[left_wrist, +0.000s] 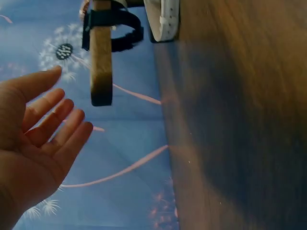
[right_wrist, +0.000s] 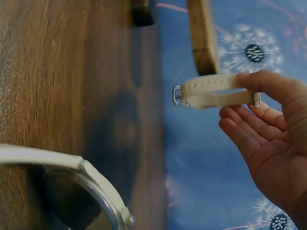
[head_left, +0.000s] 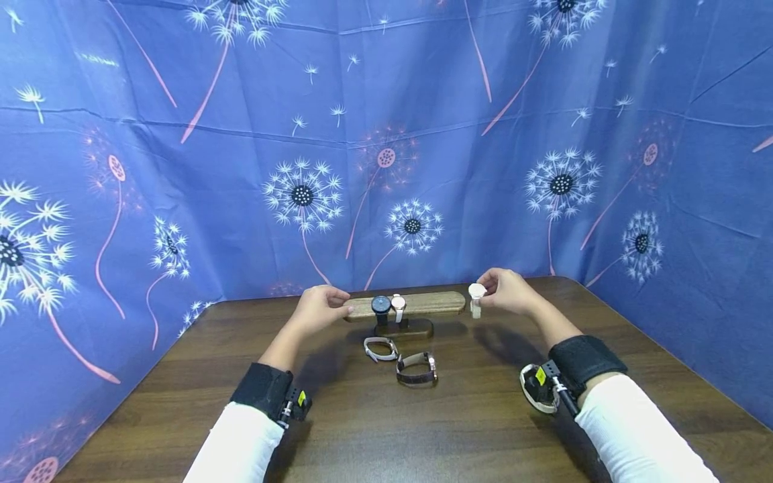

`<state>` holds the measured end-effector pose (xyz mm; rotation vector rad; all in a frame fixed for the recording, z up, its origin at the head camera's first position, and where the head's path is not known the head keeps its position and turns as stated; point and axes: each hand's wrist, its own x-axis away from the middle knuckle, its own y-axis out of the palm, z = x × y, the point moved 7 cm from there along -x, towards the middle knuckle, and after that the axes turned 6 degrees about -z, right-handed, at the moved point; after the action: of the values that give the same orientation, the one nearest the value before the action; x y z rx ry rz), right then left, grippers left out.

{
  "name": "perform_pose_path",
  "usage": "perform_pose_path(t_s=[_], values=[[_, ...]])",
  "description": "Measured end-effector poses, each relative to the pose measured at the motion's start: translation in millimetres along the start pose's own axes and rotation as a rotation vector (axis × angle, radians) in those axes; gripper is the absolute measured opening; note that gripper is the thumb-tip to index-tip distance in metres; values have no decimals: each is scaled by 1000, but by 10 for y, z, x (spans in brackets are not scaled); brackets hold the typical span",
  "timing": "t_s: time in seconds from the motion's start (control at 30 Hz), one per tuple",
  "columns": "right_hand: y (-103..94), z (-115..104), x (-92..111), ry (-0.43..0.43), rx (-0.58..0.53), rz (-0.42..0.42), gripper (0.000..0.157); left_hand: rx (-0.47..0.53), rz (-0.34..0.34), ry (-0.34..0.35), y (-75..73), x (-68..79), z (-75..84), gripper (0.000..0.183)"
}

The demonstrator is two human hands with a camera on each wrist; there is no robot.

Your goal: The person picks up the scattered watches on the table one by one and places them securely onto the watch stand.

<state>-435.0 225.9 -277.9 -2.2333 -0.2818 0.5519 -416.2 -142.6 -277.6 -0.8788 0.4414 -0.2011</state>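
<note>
My right hand (head_left: pixel 508 291) pinches a white-strapped wristwatch (head_left: pixel 476 292) near its case, just off the right end of the wooden watch stand (head_left: pixel 431 303). In the right wrist view its buckled strap (right_wrist: pixel 201 99) forms a loop beside the bar's end. At the bar's other end is my left hand (head_left: pixel 317 310), its fingers extended and apart from the wood in the left wrist view. A black watch (head_left: pixel 381 305) and a white watch (head_left: pixel 398 304) hang side by side on the bar, left of its middle.
On the table in front of the stand lie a light-strapped watch (head_left: pixel 380 349) and a dark-strapped watch (head_left: pixel 417 369). Another white-strapped watch (head_left: pixel 539 389) lies close to my right forearm. A blue dandelion-print cloth (head_left: pixel 362 201) hangs along the table's back edge.
</note>
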Motion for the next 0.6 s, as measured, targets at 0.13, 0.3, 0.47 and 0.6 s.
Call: perform_pose_path(t_s=[0.13, 0.3, 0.47, 0.6], values=[[99, 41, -78, 4, -27, -21, 32, -73, 1, 9, 27, -74, -77, 31], [222, 82, -130, 14, -120, -43, 33, -108, -34, 39, 131, -109, -130, 34], [282, 114, -157, 22, -211, -63, 36, -79, -23, 32, 136, -118, -148, 32], [303, 120, -192, 17, -216, -89, 44, -58, -10, 19, 112, -116, -152, 31]])
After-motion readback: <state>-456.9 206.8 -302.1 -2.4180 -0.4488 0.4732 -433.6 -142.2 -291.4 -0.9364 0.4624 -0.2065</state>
